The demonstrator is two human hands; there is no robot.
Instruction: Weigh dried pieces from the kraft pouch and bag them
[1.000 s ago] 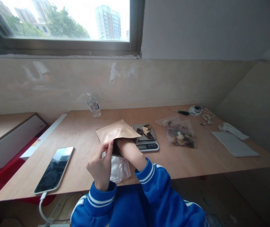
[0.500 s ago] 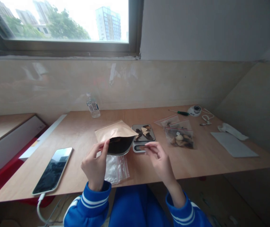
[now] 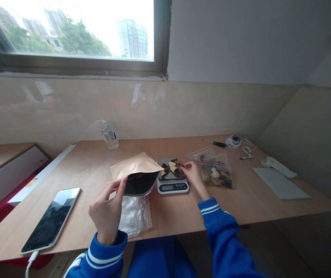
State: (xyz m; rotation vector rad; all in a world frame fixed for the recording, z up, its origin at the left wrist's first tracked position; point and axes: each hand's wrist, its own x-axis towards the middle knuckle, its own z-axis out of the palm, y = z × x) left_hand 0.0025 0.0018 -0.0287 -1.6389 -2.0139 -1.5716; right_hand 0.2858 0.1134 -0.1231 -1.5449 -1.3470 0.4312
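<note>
My left hand [image 3: 109, 208] pinches the rim of a brown paper pouch [image 3: 135, 164], whose dark mouth gapes toward me; its contents barely show. Under the pouch, clear zip bags [image 3: 136, 218] lie on the table. To its right stands a small digital scale [image 3: 173, 187] with dried peel pieces [image 3: 172, 166], dark brown and pale, on its metal plate. My right hand [image 3: 194, 175] is at the plate's right edge, fingertips closed on a brown dried peel piece [image 3: 179, 163]. Digits on the display are too small to read.
Filled zip bags [image 3: 216, 172] lie right of the scale. Farther back are a screwdriver [image 3: 218, 144] and a white dome camera [image 3: 233, 141] with its cable. A white sheet [image 3: 281, 184] is at right, a bottle [image 3: 110, 135] at back left, a phone [image 3: 51, 220] at front left.
My right hand has moved forward from in front of the scale's display to the plate, carrying a small brown piece. The display is now uncovered. My left hand still holds the pouch; the view has shifted slightly.
</note>
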